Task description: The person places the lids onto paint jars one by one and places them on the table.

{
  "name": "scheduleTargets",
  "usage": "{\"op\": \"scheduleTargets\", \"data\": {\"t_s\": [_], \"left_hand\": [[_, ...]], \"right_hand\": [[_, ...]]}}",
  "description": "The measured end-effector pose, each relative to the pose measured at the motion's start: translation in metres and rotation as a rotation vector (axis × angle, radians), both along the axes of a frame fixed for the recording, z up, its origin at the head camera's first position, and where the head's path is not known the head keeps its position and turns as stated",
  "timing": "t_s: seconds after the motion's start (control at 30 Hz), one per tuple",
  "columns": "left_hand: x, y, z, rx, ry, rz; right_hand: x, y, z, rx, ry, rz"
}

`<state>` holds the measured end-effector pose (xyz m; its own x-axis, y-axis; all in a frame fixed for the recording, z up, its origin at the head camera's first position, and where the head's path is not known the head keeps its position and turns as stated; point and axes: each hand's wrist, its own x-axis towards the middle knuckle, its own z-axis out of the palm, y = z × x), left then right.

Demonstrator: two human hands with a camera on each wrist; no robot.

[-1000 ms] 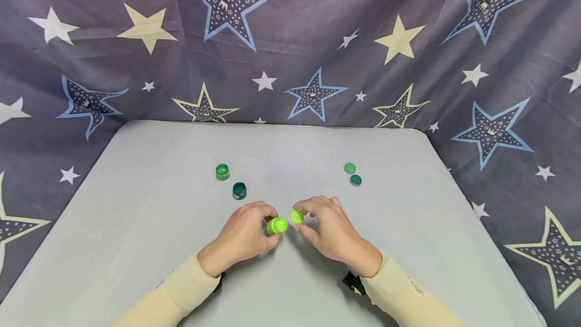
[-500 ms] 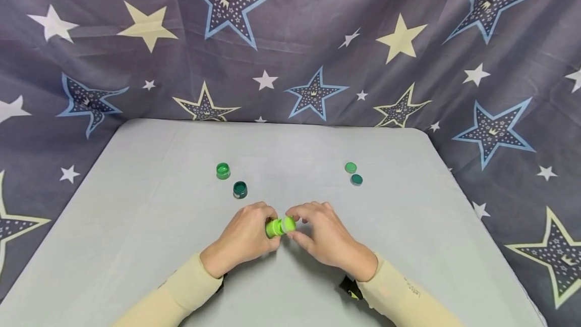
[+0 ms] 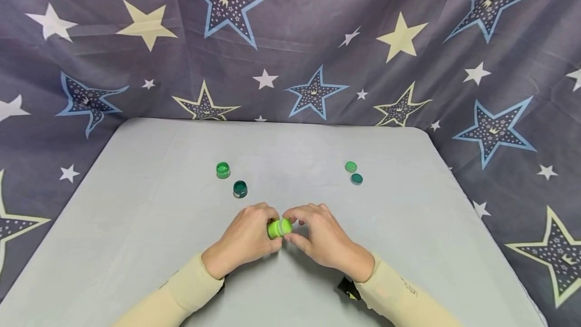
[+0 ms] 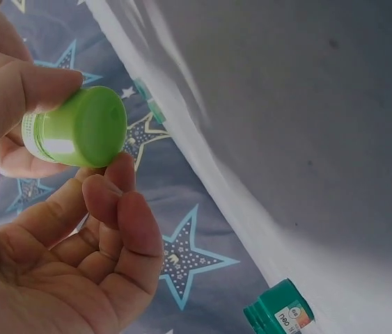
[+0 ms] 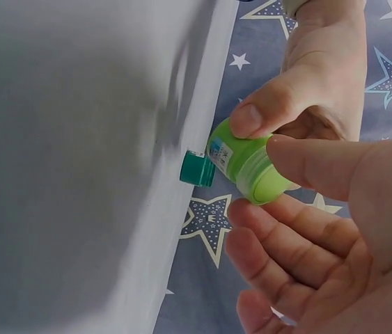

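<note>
Pale desk (image 3: 281, 155), backed by a starry curtain (image 3: 345, 64) along the far edge. Runs well past both hands to slanting sides. Over the near half, tilted lime jar (image 3: 274, 229) gripped in left hand (image 3: 245, 233); at its mouth, lime lid (image 3: 287, 226) pinched by right hand (image 3: 323, 238). Beyond left hand, uncapped green jar (image 3: 223, 173) and teal jar (image 3: 240, 192); beyond right hand, green lid (image 3: 351, 166) near teal lid (image 3: 356, 179).
</note>
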<state>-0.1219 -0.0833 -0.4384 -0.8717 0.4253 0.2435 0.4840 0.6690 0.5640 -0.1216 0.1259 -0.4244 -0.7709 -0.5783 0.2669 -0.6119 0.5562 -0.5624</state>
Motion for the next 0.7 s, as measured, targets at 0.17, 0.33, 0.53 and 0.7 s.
{"op": "scheduleTargets", "data": {"t_s": [0.17, 0.33, 0.53, 0.7], "left_hand": [[0.0004, 0.0002, 0.0001, 0.008, 0.006, -0.002], [0.0003, 0.0004, -0.0002, 0.017, 0.016, -0.006], [-0.0004, 0.0008, -0.0004, 0.017, 0.028, -0.012], [-0.0014, 0.0003, -0.0004, 0.016, 0.033, -0.026]], "right_hand": [[-0.0009, -0.0002, -0.0019, 0.001, 0.012, 0.002], [-0.0006, -0.0007, -0.0014, -0.006, -0.001, -0.002], [-0.0011, -0.0002, -0.0015, -0.012, -0.017, -0.01], [-0.0017, -0.0003, -0.0011, -0.005, -0.027, -0.017]]}}
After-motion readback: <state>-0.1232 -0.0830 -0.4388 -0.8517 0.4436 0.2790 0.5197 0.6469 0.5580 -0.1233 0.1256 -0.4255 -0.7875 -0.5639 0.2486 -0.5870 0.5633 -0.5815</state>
